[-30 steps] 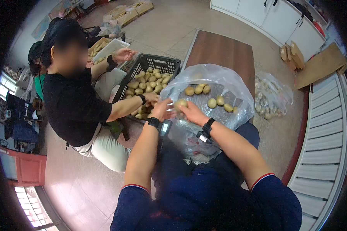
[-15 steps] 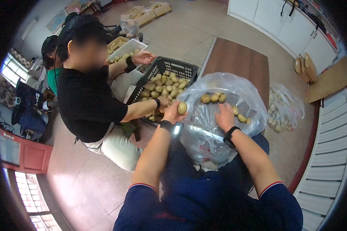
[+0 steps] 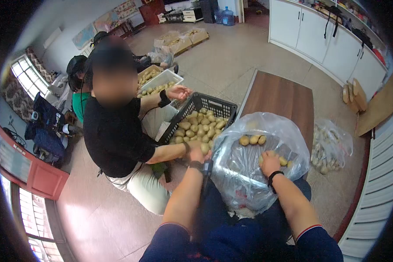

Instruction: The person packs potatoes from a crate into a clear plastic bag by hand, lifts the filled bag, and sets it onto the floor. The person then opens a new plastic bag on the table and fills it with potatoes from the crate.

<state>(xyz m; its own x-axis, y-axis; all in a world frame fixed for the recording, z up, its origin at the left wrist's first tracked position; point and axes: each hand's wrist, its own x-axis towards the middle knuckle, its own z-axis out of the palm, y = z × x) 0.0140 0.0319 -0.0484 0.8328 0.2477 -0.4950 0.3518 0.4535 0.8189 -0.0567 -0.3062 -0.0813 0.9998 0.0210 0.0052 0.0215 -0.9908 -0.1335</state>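
Observation:
My left hand [image 3: 197, 156] is at the near edge of a black plastic crate [image 3: 168, 131], closed round a kiwifruit [image 3: 205, 149]. Many greenish-brown kiwifruit [image 3: 199, 128] fill that crate. In front of me, a clear plastic bag [image 3: 231, 174] lines an open container, its loose edges bunched up around the sides. Inside the bag my right hand [image 3: 270, 162] has its fingers curled over a kiwifruit [image 3: 261, 160] in the nearer row. Farther back in the bag sits a row of three kiwifruit [image 3: 253, 139].
A co-worker in black [image 3: 113, 135] kneels at left, one hand near my left hand. Behind the bag stands a brown wooden table [image 3: 279, 96]. A filled plastic bag [image 3: 329, 148] lies on the floor at right. A white crate [image 3: 172, 78] of kiwifruit stands beyond.
My view has tilted up and shifted left. My right hand has come down onto the nearer row of kiwifruit. The left hand still holds its kiwifruit beside the crate.

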